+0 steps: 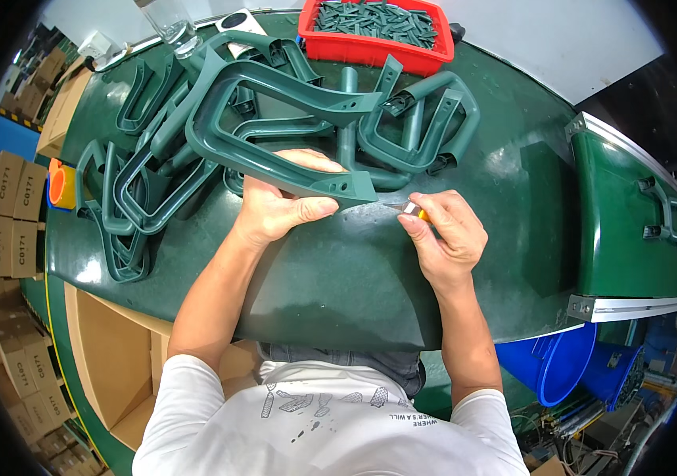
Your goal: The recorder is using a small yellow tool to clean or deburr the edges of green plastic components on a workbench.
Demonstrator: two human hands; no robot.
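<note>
My left hand (275, 213) grips a dark green U-shaped plastic part (295, 176), a hollow frame like an armrest, by its near arm, with the thumb below that arm's end. Two small holes show near the tip. My right hand (456, 242) is closed on a small utility knife (412, 209) with yellow on its handle. Its thin blade points left at the part's tip; I cannot tell whether it touches. More green U-shaped parts (465, 119) lie beyond the held one, and a tangled pile of them (128, 198) rests at the left.
A red bin (378, 55) of small green plastic pieces stands at the back. A drinking glass (180, 36) is at the back left, an orange-yellow holder (61, 186) at the left edge. To the right is a metal-edged green conveyor (624, 246); blue bins (560, 369) stand below it.
</note>
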